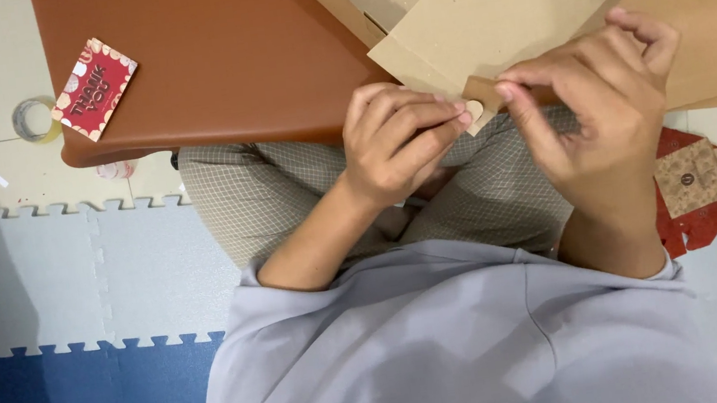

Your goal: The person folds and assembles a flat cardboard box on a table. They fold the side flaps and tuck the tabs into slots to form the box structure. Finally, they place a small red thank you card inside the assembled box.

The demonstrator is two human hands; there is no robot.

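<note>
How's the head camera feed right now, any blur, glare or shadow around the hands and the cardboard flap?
Head view: light is soft and even, with no glare on the brown table. The left hand and right hand are fairly sharp and cast only faint shadows on the cardboard flap. The small tab pinched between them is slightly soft. The red card is clear.

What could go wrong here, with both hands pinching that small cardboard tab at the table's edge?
1. The left hand and right hand squeeze the small tab of the cardboard box between their fingers; it might crease or tear.
2. The box overhangs the brown table edge toward the lap, so it may slide off if grip loosens.
3. The red card sits near the table's corner, and a nudge could drop it.
</note>
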